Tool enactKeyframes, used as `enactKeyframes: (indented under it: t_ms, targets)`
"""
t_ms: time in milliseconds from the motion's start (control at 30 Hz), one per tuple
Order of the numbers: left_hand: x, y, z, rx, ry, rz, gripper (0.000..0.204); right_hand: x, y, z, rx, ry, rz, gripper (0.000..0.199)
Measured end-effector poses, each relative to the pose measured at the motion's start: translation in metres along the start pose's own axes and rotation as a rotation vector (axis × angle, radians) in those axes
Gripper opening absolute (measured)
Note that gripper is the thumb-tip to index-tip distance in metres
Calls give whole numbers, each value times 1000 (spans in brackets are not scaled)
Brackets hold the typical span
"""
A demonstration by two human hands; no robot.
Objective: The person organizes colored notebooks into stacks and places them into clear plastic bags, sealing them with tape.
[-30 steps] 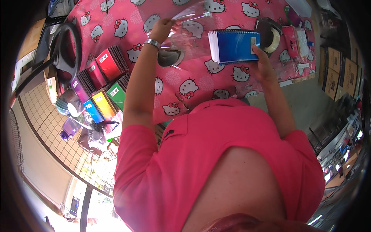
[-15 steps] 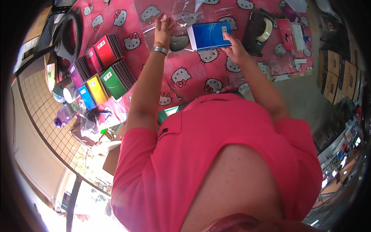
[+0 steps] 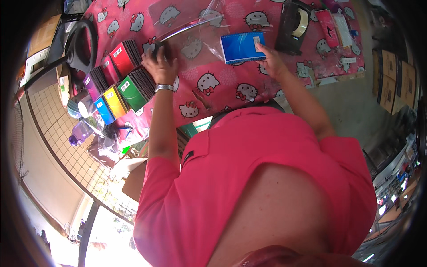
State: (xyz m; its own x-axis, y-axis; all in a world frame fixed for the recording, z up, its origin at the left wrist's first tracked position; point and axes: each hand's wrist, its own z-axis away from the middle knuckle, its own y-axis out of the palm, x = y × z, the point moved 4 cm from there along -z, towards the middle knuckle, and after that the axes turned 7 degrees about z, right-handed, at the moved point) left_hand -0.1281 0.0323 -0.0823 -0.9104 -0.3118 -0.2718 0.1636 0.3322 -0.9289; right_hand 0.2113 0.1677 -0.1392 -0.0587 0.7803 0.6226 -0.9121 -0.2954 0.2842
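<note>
- The blue spiral notebook [image 3: 242, 47] lies flat on the worktop [image 3: 222, 89], which wears a pink cloth printed with white cartoon cats; one end of the notebook sits at the mouth of a clear plastic sleeve [image 3: 195, 40].
- The right hand [image 3: 272, 62] rests at the notebook's near corner, fingers [image 3: 262, 50] pressed on its edge, touching rather than wrapped around it.
- The left hand [image 3: 161, 64], a metal bracelet on its wrist, lies on the sleeve's far end from the notebook; its fingers curl down onto the film, though I cannot tell whether they pinch it or only pin it.
- Risk, as I judge it: the film is thin and slack, so the notebook's wire spine could snag the mouth and tear or bunch it; if the left hand's hold slips, the sleeve would slide along with the notebook.
- A small white label sits on the notebook's cover near the right hand.
- Beyond the left hand from the notebook stand rows of notebooks [image 3: 122, 78] with red, magenta, purple, green, yellow and blue covers, each with a small pale label.
- On the notebook's other side stands a black tape dispenser [image 3: 293, 26] holding a roll of clear tape; past it lie flat pink packets [image 3: 331, 24].
</note>
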Motion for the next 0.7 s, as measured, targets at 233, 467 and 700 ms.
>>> enactKeyframes:
  t_ms: [233, 467, 700]
  targets:
    - [-108, 57, 2, 621, 221, 545, 70, 3, 3, 28, -63, 94, 152, 49]
    - [-110, 46, 75, 651, 364, 365, 72, 42, 41, 24, 67, -222, 103, 51]
    - [-107, 33, 94, 692, 258, 268, 64, 17, 43, -4, 14, -84, 294, 53]
